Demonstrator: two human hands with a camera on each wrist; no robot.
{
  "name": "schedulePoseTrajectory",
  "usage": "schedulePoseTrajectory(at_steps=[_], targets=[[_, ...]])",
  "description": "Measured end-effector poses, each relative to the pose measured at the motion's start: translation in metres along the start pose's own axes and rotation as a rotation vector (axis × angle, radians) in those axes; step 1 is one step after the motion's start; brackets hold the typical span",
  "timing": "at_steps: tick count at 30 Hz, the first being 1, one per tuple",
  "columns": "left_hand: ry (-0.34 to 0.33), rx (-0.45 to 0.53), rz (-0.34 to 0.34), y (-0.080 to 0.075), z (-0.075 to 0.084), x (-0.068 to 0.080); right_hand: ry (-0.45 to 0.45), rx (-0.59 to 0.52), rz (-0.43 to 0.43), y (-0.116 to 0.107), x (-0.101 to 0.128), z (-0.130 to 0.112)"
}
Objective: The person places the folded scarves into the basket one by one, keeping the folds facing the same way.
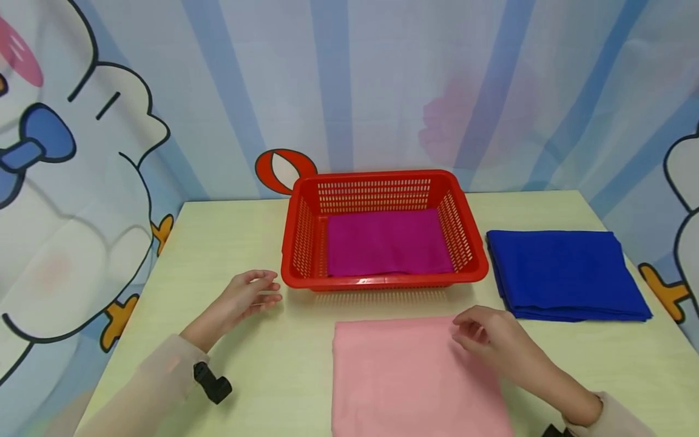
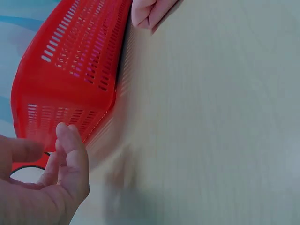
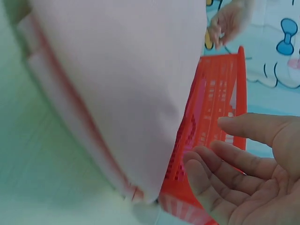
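Pale table point(image 1: 235, 243), 1 red basket point(image 1: 384, 281) at centre.
Left hand point(image 1: 248, 295) hangs relaxed beside the basket; right hand point(image 1: 494, 334), also loosely open, hovers over pink cloth point(image 1: 409, 376), lower centre.

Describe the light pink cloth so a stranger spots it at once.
On the pale table, find the red basket towards the back. Just in front of it, with the right hand by its far right corner, lies the light pink cloth, folded flat. Its pale colour sets it apart from the magenta cloth inside the basket and the blue cloth to the right.
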State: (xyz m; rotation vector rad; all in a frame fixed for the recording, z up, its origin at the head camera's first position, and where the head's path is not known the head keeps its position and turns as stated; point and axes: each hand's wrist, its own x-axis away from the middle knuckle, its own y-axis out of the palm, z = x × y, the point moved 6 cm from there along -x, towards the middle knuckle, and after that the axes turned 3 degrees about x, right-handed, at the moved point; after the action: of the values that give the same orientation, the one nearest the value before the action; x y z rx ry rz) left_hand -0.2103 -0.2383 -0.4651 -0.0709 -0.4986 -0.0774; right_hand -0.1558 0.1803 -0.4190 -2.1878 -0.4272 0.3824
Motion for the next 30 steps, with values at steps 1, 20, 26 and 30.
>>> schedulePoseTrajectory(at_steps=[1,20,26,30], targets=[[0.004,-0.007,-0.018,0.003,-0.001,0.002,0.006,0.008,0.014,-0.003,0.0,0.003],[0.091,-0.092,-0.299,0.06,-0.017,0.028,0.322,0.011,-0.079,-0.009,0.016,0.059],[0.081,-0.07,-0.334,0.072,-0.025,0.032,0.349,-0.046,-0.129,0.001,0.023,0.068],[0.073,-0.061,-0.336,0.08,-0.029,0.033,0.337,-0.063,-0.146,0.007,0.026,0.07]])
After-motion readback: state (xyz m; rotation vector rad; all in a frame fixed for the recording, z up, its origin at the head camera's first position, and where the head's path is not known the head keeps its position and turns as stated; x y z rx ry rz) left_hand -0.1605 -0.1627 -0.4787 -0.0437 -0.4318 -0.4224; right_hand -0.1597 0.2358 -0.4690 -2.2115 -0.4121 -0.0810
